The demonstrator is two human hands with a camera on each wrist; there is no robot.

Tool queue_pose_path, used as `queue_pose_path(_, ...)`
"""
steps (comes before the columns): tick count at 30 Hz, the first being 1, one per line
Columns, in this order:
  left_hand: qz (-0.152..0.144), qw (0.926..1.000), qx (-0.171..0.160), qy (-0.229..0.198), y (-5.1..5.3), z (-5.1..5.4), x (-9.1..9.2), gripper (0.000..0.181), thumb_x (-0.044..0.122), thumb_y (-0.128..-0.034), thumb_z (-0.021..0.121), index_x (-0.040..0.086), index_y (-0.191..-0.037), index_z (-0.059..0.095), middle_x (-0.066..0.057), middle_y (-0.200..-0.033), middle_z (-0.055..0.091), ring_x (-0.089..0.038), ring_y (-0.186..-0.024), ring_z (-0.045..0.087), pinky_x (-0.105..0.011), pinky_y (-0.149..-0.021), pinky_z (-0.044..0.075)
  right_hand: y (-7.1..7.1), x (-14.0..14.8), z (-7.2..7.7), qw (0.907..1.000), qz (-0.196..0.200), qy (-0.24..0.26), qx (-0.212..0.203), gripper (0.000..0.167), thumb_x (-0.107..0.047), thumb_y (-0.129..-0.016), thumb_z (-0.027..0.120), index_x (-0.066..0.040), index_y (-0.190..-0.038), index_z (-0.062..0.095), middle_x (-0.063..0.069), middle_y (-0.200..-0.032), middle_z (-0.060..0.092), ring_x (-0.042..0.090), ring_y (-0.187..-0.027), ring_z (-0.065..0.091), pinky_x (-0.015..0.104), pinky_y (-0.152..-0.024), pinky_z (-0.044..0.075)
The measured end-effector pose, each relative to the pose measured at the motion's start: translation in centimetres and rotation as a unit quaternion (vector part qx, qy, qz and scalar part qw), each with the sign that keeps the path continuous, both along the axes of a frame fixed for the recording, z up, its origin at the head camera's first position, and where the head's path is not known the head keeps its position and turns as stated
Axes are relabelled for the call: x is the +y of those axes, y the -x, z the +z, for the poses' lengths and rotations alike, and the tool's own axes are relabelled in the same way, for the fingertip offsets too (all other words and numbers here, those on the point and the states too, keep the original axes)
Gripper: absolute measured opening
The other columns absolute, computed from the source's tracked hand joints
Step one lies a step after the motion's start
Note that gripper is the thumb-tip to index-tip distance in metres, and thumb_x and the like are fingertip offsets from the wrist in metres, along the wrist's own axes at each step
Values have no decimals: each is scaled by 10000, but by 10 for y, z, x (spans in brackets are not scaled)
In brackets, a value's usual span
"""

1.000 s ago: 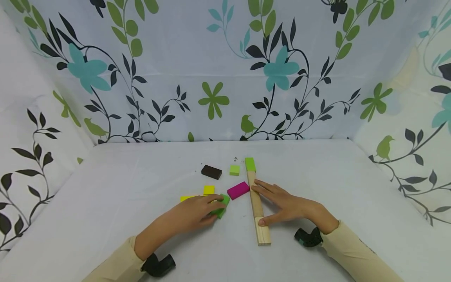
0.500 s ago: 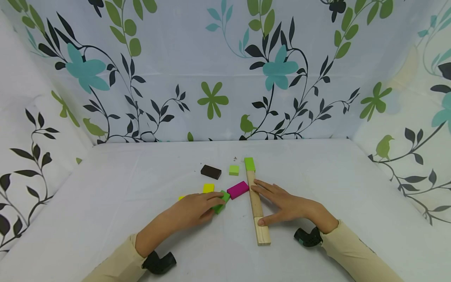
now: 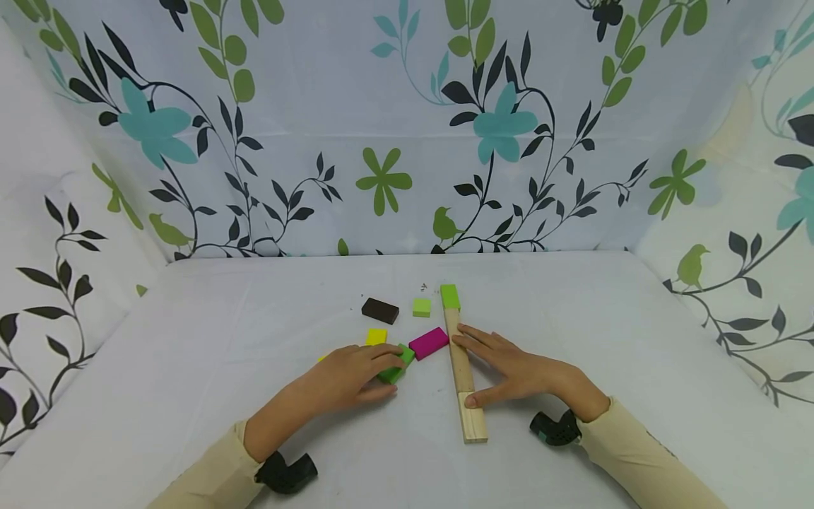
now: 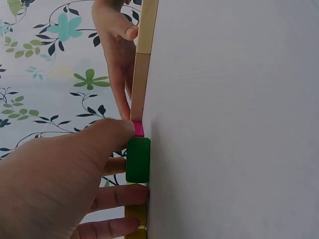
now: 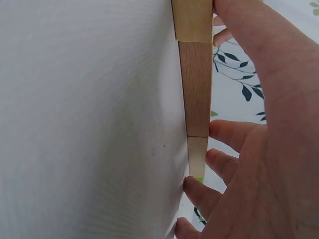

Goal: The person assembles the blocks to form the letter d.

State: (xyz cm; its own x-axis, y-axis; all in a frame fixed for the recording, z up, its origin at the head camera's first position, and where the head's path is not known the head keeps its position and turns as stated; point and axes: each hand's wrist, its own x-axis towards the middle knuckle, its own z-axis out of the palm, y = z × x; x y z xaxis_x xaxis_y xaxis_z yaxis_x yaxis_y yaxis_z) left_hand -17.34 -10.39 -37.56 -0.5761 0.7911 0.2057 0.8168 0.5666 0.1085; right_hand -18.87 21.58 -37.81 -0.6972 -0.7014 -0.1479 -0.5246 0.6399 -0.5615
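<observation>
In the head view my left hand [image 3: 343, 376] lies over a green block [image 3: 396, 369], fingertips on its top and the thumb apart in front. The left wrist view shows the end face of this green block [image 4: 138, 160] beside the thumb. My right hand [image 3: 518, 371] rests with spread fingers along a row of plain wooden blocks [image 3: 463, 367], thumb on the nearest one. A lime green block [image 3: 449, 297] caps the row's far end. A magenta block [image 3: 429, 343] lies slanted between the green block and the row, reaching the row's side.
Beyond the left hand is a yellow block [image 3: 376, 336], with another yellow piece mostly hidden by that hand. Farther back lie a dark brown block [image 3: 380, 311] and a small lime block [image 3: 422, 307]. A flower-patterned cloth [image 3: 286, 134] hangs behind the white table [image 3: 572, 297].
The green block and my left hand have shifted slightly away from me; the left thumb has come away from the block. My right hand has stayed in place on the wooden row.
</observation>
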Motion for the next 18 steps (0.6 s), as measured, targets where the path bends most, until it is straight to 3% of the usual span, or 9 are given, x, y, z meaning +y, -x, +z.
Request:
queue_pose_path(13,-106,9996,252,-108,1,-1,-2,294,253,-925,667,148,-1196,623,-23,-1292,610,-148,-1099,629,-315,-835,540,-1,-1,1,10000,-8,23,12,970,-496,-817,731,-120,-1554,224,93,-1632,81,351,-1484,106,582,-1172,25)
queue_pose_path(18,38,9993,280,-243,1,2,-9,317,260,-910,680,153,-1202,618,-14,-1247,601,-124,-815,629,-258,-720,531,-1,-1,1,10000,-11,25,4,970,-500,-816,730,-123,-1553,224,92,-1632,81,355,-1484,104,583,-1172,24)
